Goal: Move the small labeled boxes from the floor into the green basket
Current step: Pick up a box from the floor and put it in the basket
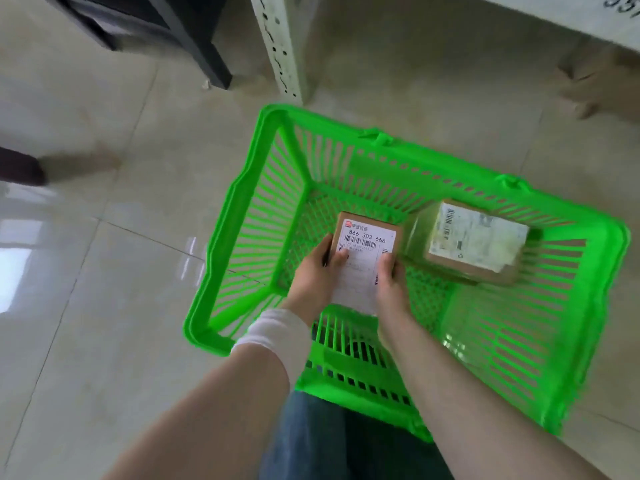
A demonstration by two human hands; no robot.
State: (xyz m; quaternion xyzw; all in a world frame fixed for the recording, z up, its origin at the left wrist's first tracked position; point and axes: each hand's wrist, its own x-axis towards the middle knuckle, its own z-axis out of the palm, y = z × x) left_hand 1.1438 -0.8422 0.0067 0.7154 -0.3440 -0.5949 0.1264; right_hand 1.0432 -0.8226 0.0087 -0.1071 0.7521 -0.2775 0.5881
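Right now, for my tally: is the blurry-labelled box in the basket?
In. The blurry-labelled box lies inside the green basket, below its rim.

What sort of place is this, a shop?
Likely a parcel depot or stockroom: the held box and a second box in the basket carry shipping labels, and a slotted shelf post stands behind.

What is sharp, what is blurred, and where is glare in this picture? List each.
Head view: the held box, gripped by the left hand and right hand, has a sharp, readable label; the second box in the green basket is smeared by blur; glare whitens the floor tiles at left; the basket rim bows from wide-angle distortion.
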